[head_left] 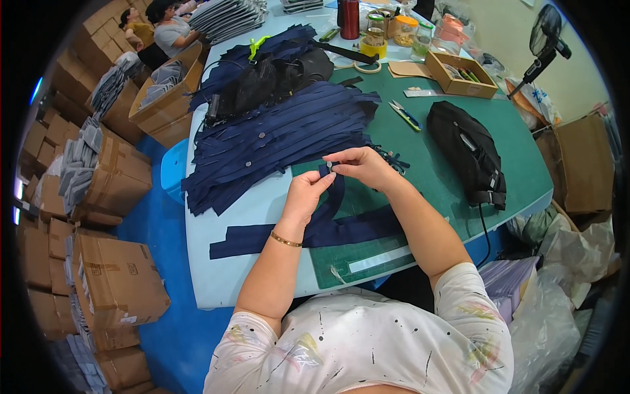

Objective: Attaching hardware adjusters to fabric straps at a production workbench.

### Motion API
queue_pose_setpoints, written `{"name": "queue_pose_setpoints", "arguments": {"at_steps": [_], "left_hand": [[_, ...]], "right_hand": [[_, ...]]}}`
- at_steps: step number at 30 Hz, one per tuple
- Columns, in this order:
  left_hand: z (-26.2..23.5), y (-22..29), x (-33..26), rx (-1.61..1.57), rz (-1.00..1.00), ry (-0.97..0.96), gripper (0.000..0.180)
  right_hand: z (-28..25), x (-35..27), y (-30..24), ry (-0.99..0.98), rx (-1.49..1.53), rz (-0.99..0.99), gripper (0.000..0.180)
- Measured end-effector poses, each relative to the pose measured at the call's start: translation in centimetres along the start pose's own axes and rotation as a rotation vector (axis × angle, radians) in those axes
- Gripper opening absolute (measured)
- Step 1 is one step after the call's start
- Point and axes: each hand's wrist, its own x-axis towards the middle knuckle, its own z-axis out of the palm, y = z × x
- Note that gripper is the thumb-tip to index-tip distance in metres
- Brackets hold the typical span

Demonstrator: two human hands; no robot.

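Observation:
Between my two hands, above the table, is the end of a navy fabric strip (336, 197) with a small metallic button-like piece on it. My left hand (307, 195) pinches the strip's end from the left. From the right, my right hand (365, 167) pinches at the same end with thumb and forefinger. The strip hangs down to more navy strips (354, 226) lying across the green cutting mat. Beyond my hands lies a broad pile of navy strips (282, 131), a few with round metal buttons. Fingers partly hide the small piece.
Thread snips (405, 115), a black bag (466, 151) and a cardboard tray (461, 75) lie to the right. A white ruler (382, 259) is near the front edge. Jars and a red flask (350, 18) stand at the back. Cartons (121, 276) line the left; two people sit far left.

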Motion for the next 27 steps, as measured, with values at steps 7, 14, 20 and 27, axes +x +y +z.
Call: {"name": "queue_pose_setpoints", "arguments": {"at_steps": [7,14,20,27], "left_hand": [[0.1,0.1,0.1,0.008,0.009,-0.01,0.013],[0.1,0.3,0.1,0.002,0.026,-0.028,0.012],[0.2,-0.1,0.1,0.019,0.069,-0.022,0.01],[0.3,-1.1,0.0,-0.008,0.045,-0.024,0.013]], "right_hand": [[-0.1,0.0,-0.1,-0.001,-0.02,0.01,0.025],[-0.2,0.3,0.1,-0.005,-0.046,0.025,0.024],[-0.2,0.5,0.9,-0.024,-0.066,-0.049,0.026],[0.4,-0.1,0.6,0.057,-0.191,-0.152,0.025]]}}
